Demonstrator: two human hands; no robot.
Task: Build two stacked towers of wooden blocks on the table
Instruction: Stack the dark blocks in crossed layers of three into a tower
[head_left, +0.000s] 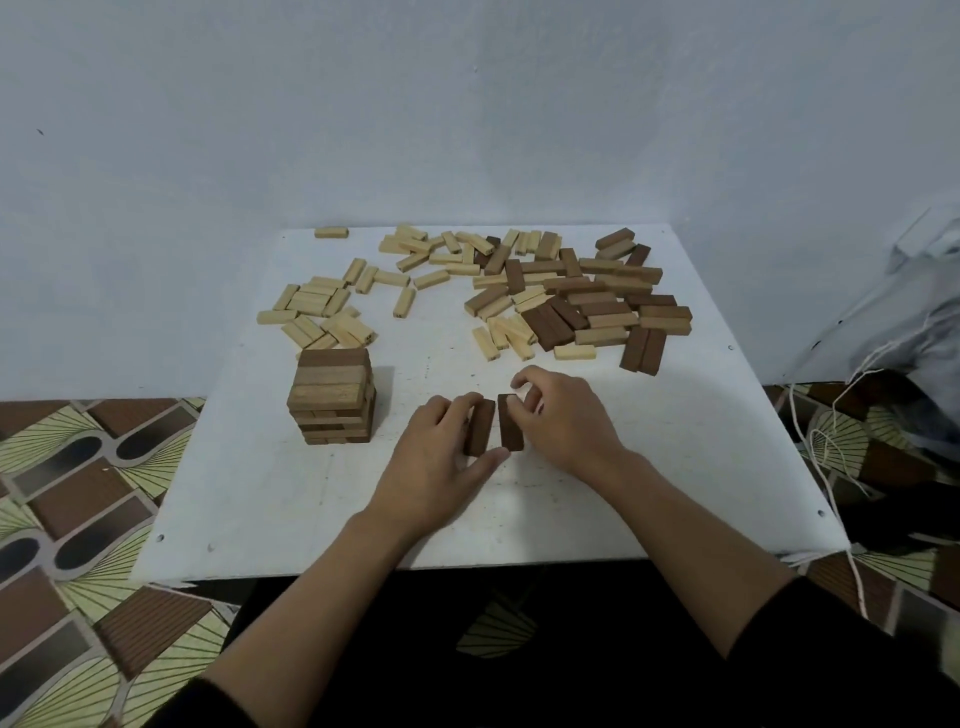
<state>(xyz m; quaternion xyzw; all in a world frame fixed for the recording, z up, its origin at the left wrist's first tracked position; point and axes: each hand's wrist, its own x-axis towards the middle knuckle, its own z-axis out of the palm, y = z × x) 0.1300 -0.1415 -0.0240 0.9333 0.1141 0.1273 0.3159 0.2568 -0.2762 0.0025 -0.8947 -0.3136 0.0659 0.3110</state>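
Observation:
A stacked tower of brown wooden blocks (333, 397) stands on the white table (675, 467) at the front left. Two dark brown blocks lie side by side in the middle: the left block (480, 428) and the right block (511, 423). My left hand (441, 457) grips the left block, fingers curled on its left side and thumb at its near end. My right hand (561, 415) pinches the right block at its far end. Loose pale blocks (332, 312) and mixed brown blocks (587, 296) are scattered across the back of the table.
A wall rises right behind the table. A grey bag (914, 312) with white cords (831, 467) lies off the right edge. A patterned floor mat (78, 493) surrounds the table. One pale block (331, 232) lies alone at the far left corner.

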